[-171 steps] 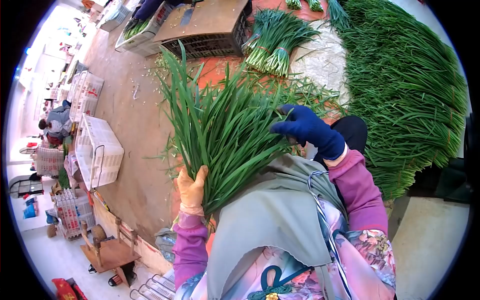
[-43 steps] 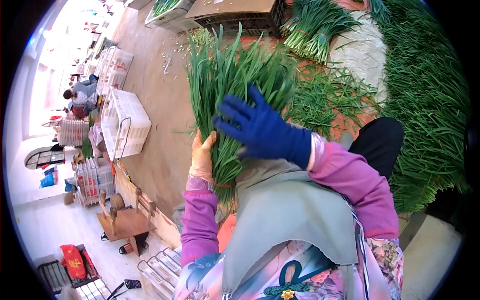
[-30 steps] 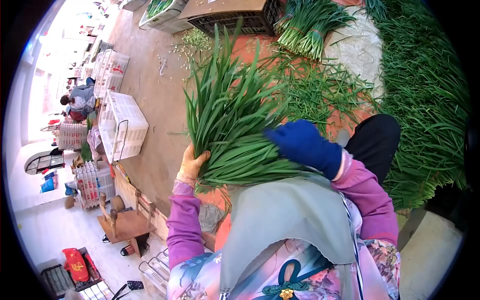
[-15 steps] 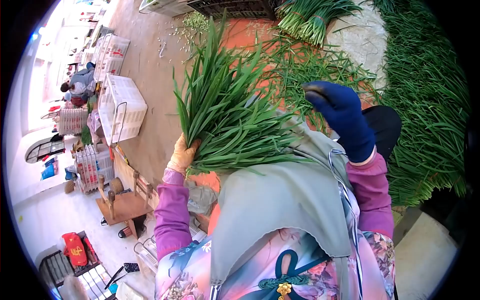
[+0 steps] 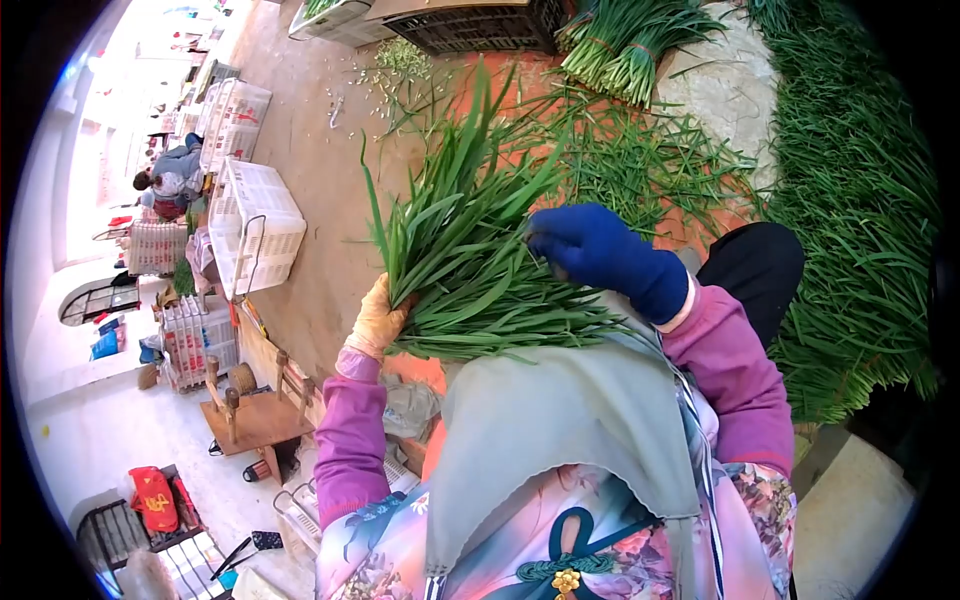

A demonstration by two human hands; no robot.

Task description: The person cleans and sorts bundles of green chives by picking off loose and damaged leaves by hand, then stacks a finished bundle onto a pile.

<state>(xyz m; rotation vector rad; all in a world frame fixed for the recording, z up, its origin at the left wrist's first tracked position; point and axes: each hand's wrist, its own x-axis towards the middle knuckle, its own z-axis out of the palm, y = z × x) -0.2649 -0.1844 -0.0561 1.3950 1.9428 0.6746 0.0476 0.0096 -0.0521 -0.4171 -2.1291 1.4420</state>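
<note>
Floor (image 5: 330, 200): brown and scattered with pale bits near the top, running into a white-walled room at left, washed out by glare in the distance.
View edges: lost in black around the round lens.
Left hand (image 5: 378, 318): in a pale orange glove, gripping the leaf bunch, with most fingers hidden among the leaves.
Leaf bunch (image 5: 480, 265): fanned out between both hands and over the apron (image 5: 560, 420), with the stem ends out of sight.
Right hand (image 5: 590, 245): in a dark blue glove, curled at the right side of the leaf bunch; impossible to tell whether the grip is closed on any leaf.
Orange sheet (image 5: 460, 95): partly covered by loose leaves (image 5: 630, 165).
Tied bunches (image 5: 630, 55): beside a whitish sheet (image 5: 725, 105), cut off at the top.
Dark crate (image 5: 480, 30): under a brown board, also cut off at the top.
Leaf pile (image 5: 850, 210): tall along the right, fading into the dark rim, partly blocked by a black-clad knee (image 5: 758, 270).
White basket (image 5: 262, 235): at left on the floor, near a bent-over person (image 5: 172, 182) too small to make out clearly.
Wooden stool (image 5: 260, 418): lower left, seen at a slant.
Since half a second ago: right hand brought in from above the knee to the leaf bunch; more of the dark crate in view.
</note>
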